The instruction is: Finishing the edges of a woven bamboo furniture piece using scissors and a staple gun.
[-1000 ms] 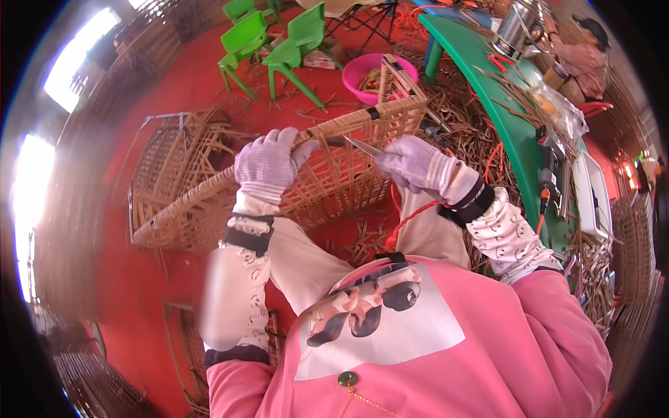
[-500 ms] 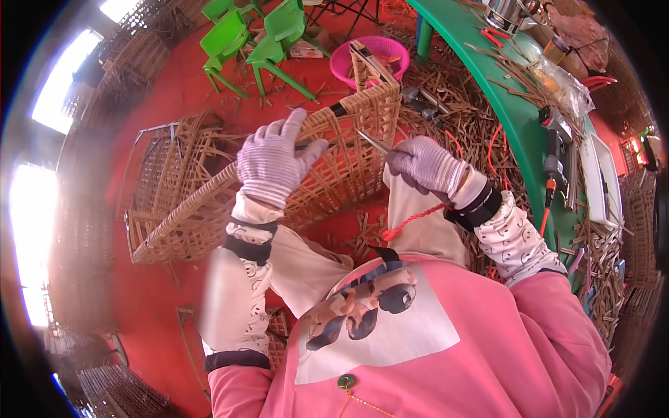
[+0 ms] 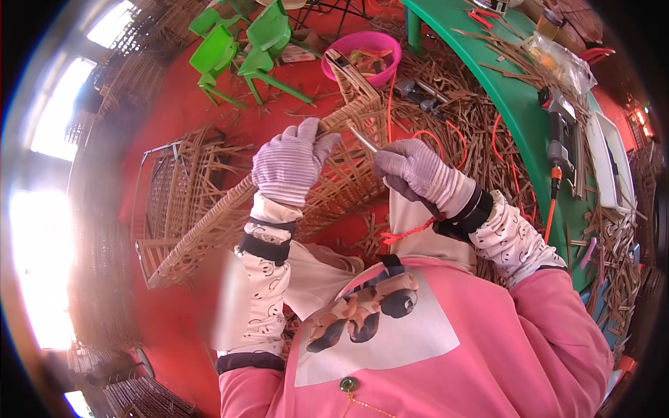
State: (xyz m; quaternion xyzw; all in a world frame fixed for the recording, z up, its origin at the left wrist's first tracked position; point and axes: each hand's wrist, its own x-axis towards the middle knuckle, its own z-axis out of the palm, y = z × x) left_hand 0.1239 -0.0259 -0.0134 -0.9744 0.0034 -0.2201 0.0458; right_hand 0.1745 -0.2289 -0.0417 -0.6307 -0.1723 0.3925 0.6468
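Before me a long tan woven basket [image 3: 209, 226] is tilted, its wrapped rim slanting from lower left to upper right. My left hand [image 3: 288, 166], in a striped lilac glove, is closed over this rim near its upper right part. In my right hand [image 3: 418, 171], gloved alike, is a slim pointed metal awl [image 3: 364, 140]. Its tip meets the rim just right of my left thumb; whether it goes under the weave I cannot tell. The awl's handle is mostly hidden in my fist. A red cord [image 3: 410, 233] hangs below my right wrist.
Another woven frame [image 3: 174, 184] lies on the red floor at left. Green chairs [image 3: 268, 42] and a pink basin [image 3: 362, 59] stand farther off. Cane scraps [image 3: 481, 132] cover the floor at right beside a green table [image 3: 512, 115] with a power tool [image 3: 559, 132] and a white tray [image 3: 612, 164].
My left hand has slid along the rim toward the awl, covering part of its dark band. The awl's tip, apart from the rim before, is now at it.
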